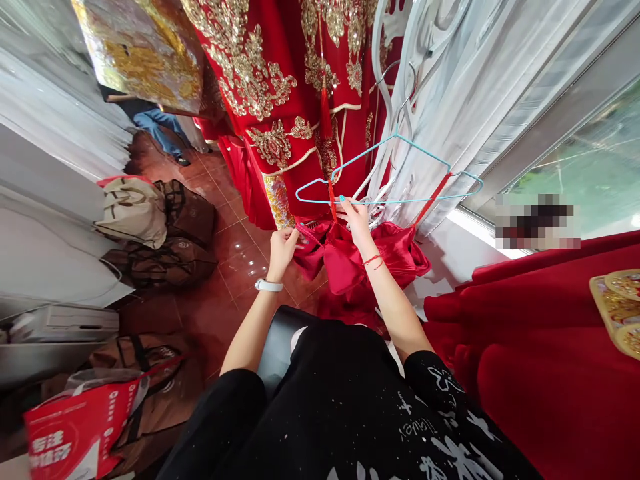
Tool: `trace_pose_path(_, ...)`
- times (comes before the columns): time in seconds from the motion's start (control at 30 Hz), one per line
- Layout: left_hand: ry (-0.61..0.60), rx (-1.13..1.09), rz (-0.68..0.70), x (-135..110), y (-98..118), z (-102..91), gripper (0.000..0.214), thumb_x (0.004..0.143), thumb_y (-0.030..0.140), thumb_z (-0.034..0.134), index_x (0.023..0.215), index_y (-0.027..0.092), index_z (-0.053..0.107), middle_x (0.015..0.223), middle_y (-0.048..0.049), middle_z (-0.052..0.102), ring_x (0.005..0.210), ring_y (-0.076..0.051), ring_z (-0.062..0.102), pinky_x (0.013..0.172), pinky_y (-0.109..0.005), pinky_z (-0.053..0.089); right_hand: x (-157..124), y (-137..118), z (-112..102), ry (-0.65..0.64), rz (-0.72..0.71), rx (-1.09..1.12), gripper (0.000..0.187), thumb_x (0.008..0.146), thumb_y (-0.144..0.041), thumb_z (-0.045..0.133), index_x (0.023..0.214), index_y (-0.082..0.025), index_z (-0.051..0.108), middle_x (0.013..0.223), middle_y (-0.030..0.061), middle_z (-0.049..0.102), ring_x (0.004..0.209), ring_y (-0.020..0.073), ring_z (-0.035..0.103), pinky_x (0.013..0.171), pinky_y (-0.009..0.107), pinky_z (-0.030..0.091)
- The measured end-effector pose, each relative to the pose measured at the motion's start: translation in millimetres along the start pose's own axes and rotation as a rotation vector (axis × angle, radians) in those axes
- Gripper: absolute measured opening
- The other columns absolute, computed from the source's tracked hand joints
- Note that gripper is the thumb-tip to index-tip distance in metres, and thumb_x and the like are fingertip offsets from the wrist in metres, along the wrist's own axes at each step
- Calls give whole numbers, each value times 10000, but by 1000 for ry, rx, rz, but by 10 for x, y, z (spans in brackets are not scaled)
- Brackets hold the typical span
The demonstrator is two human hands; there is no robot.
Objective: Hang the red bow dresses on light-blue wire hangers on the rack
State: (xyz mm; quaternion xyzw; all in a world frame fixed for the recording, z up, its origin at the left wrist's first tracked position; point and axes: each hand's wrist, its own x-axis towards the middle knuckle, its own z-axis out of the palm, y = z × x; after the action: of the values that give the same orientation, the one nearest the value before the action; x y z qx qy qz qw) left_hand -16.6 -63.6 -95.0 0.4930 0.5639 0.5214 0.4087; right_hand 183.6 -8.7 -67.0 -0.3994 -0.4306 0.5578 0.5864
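Observation:
A light blue wire hanger (400,175) hangs in front of me with a red satin garment (365,257) dangling below it by thin red straps. My right hand (356,219) is closed on the hanger's bottom bar and the garment's top edge. My left hand (283,248) pinches a thin red strap at the garment's left corner. A white band sits on my left wrist and a red string on my right.
A red robe with gold embroidery (280,100) hangs behind, beside white curtains (460,107). Bags (150,227) and a red shopping bag (75,433) lie on the red tile floor at left. Red cloth (540,347) covers a surface at right. A person's legs (160,130) show far back.

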Motion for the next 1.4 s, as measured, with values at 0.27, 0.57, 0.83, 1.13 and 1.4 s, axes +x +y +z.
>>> trace_pose_path(0.27, 137, -208, 202, 305, 227, 114, 437, 737, 568, 843, 936, 184, 781, 1029, -94, 818, 1068, -231, 763, 908, -368, 642, -63, -1, -14, 5, 24, 14, 370, 865, -591, 761, 936, -228, 744, 975, 48, 800, 1081, 214, 761, 993, 411, 631)
trace_pose_path(0.57, -141, 88, 458, 571, 911, 310, 284, 835, 439, 802, 910, 165, 798, 987, -98, 814, 1062, -262, 750, 991, -408, 601, -91, 38, -25, -3, 26, 49, 432, 798, -636, 787, 929, -227, 744, 941, 42, 807, 1057, 244, 778, 945, 407, 662)
trace_pose_path(0.83, -222, 329, 539, 504, 970, 448, 170, 833, 244, 739, 988, 181, 710, 1005, -47, 760, 945, -198, 694, 917, -318, 550, -91, 30, -54, 29, 37, 20, 448, 798, -645, 765, 952, -226, 728, 1008, 55, 800, 1085, 239, 764, 925, 385, 661)
trace_pose_path(1.13, -187, 445, 611, 589, 813, 407, 323, 823, 301, 721, 1134, 223, 686, 903, -14, 689, 889, -207, 625, 874, -335, 510, -137, -73, -438, 50, -78, -237, 415, 761, -581, 766, 968, -223, 744, 977, 73, 789, 904, 242, 755, 817, 383, 641)
trace_pose_path(1.4, -161, 422, 659, 679, 765, 381, 288, 883, 436, 690, 1079, 227, 711, 1101, -50, 758, 975, -225, 653, 921, -358, 528, -656, -109, -2237, 679, 103, -1021, 222, 805, -350, 672, 922, -168, 719, 924, 126, 780, 840, 249, 731, 775, 373, 599)
